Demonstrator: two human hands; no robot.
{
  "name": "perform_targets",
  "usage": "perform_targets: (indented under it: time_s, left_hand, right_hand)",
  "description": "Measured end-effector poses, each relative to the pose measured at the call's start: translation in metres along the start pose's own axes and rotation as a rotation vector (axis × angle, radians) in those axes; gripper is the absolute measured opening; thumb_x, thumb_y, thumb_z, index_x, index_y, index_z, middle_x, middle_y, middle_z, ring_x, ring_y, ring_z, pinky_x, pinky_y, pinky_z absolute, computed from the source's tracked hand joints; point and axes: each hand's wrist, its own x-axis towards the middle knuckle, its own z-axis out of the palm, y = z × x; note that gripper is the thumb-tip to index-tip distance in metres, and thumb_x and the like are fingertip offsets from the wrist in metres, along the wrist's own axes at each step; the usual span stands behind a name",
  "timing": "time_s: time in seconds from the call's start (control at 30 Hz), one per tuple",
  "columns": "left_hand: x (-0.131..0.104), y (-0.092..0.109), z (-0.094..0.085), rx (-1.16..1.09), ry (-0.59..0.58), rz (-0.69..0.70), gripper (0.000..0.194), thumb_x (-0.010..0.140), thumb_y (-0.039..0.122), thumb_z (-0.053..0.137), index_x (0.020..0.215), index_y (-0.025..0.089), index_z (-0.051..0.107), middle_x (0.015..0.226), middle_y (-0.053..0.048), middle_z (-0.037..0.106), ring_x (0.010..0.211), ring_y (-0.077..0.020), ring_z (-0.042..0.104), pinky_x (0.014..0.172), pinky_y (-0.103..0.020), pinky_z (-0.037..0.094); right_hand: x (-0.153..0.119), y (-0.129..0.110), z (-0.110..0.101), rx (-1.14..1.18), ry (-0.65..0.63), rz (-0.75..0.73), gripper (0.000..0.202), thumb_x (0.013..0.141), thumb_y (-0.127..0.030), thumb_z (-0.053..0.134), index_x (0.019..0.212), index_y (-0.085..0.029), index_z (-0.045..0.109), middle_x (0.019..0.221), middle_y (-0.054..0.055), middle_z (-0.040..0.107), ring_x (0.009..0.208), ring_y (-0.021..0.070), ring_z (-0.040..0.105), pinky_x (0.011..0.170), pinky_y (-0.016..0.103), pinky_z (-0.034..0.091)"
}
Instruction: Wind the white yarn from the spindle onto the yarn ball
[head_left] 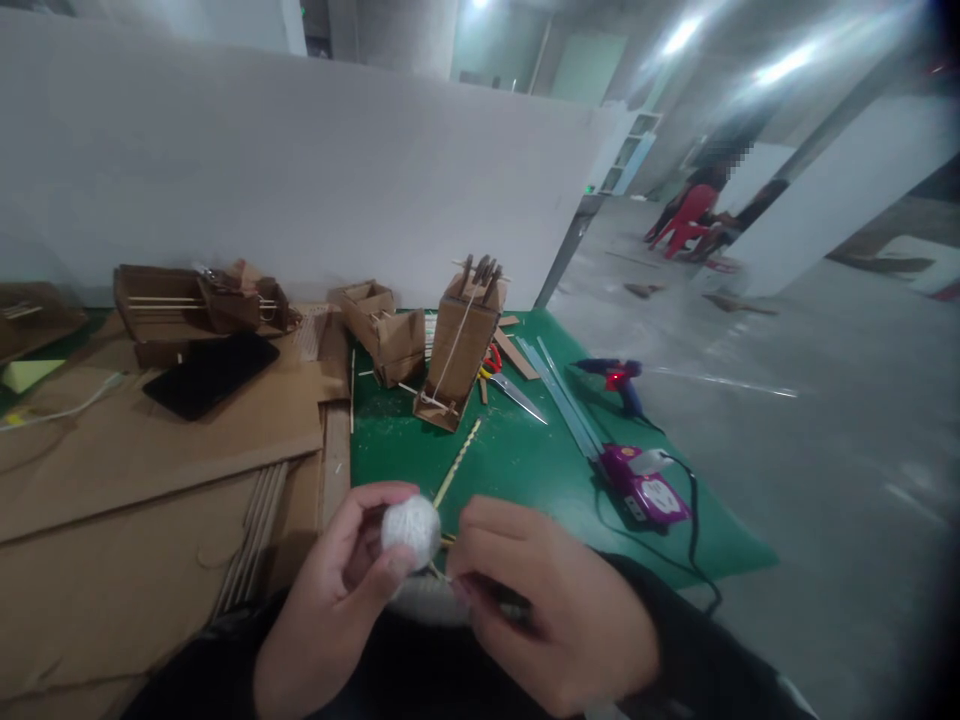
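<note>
My left hand (330,600) is wrapped round a small ball of white string (411,532), with the thumb pressed on its front. Close beside it on the right, my right hand (547,600) is closed, fingertips pinched together; a short pale strand of string (439,573) reaches them from the ball's side. Just beyond both hands, a pale yellow twisted stick (457,462) lies on the green table (517,480). Farther back stands a tall cardboard structure (459,345) with string down its front and prongs on top.
Scissors (517,390) lie right of the structure, near clear glue sticks (562,395). A lit glue gun (619,380) and a purple power strip (645,490) with its cord occupy the right edge. Cardboard sheets (150,560), a black phone-like slab (214,375) and cardboard boxes (161,300) fill the left.
</note>
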Motion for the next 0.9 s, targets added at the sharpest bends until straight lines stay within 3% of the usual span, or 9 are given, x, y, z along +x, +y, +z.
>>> perform_targets:
  time_s: [0.17,0.27,0.4,0.53,0.6,0.73,0.9]
  left_hand:
    - [0.000,0.001,-0.004,-0.093,-0.145,-0.035,0.026,0.087,0.032,0.067,0.113,0.029,0.066,0.109,-0.002,0.067,0.097,-0.0170,0.064,0.081,-0.020,0.050]
    - [0.000,0.000,-0.005,-0.213,-0.180,-0.092,0.030,0.082,0.030,0.074,0.111,0.030,0.065,0.102,-0.001,0.070,0.093,-0.0156,0.065,0.080,-0.021,0.050]
    - [0.000,-0.001,-0.004,-0.271,-0.165,-0.096,0.028,0.076,0.029,0.079,0.101,0.025,0.067,0.099,-0.003,0.069,0.088,-0.0152,0.065,0.075,-0.021,0.050]
    - [-0.002,-0.001,-0.002,-0.302,-0.073,-0.053,0.027,0.070,0.029,0.084,0.094,0.025,0.073,0.126,-0.005,0.054,0.099,-0.0187,0.065,0.080,-0.023,0.052]
    - [-0.004,-0.001,-0.001,-0.318,-0.047,-0.022,0.027,0.069,0.032,0.084,0.093,0.025,0.074,0.132,-0.005,0.052,0.105,-0.0216,0.065,0.084,-0.024,0.052]
    - [-0.006,-0.001,-0.001,-0.299,-0.007,0.002,0.026,0.075,0.036,0.079,0.097,0.025,0.069,0.117,-0.008,0.069,0.101,-0.0227,0.067,0.081,-0.026,0.053]
    - [0.000,0.001,-0.003,-0.059,0.171,0.003,0.023,0.080,0.033,0.074,0.099,0.022,0.065,0.103,-0.006,0.076,0.089,-0.0195,0.070,0.077,-0.025,0.053]
  right_hand:
    - [0.012,0.005,-0.013,0.013,0.023,-0.087,0.014,0.084,-0.004,0.053,0.085,-0.016,0.060,0.074,0.004,0.057,0.070,0.0143,0.050,0.061,0.023,0.040]
    - [0.020,0.016,-0.013,0.089,0.098,-0.104,0.010,0.094,-0.017,0.056,0.088,-0.016,0.064,0.078,0.006,0.063,0.075,0.0149,0.055,0.066,0.024,0.044]
    - [0.027,0.035,-0.007,0.192,0.174,-0.033,0.028,0.094,-0.038,0.059,0.082,-0.015,0.067,0.073,0.004,0.062,0.067,0.0131,0.053,0.059,0.023,0.043]
    - [0.029,0.051,0.014,0.390,0.214,0.137,0.034,0.088,-0.045,0.066,0.075,-0.013,0.067,0.071,0.001,0.057,0.061,0.0103,0.049,0.054,0.022,0.038]
    - [0.028,0.056,0.027,0.496,0.212,0.208,0.034,0.086,-0.044,0.068,0.074,-0.013,0.064,0.070,0.000,0.055,0.060,0.0098,0.047,0.054,0.022,0.038]
    - [0.021,0.056,0.047,0.529,0.193,0.256,0.026,0.086,-0.031,0.066,0.069,-0.015,0.057,0.066,-0.003,0.051,0.060,0.0095,0.045,0.055,0.021,0.037]
    - [0.007,0.034,0.044,0.288,0.150,0.241,0.011,0.082,-0.011,0.057,0.072,-0.016,0.055,0.067,-0.003,0.051,0.062,0.0104,0.045,0.059,0.022,0.035]
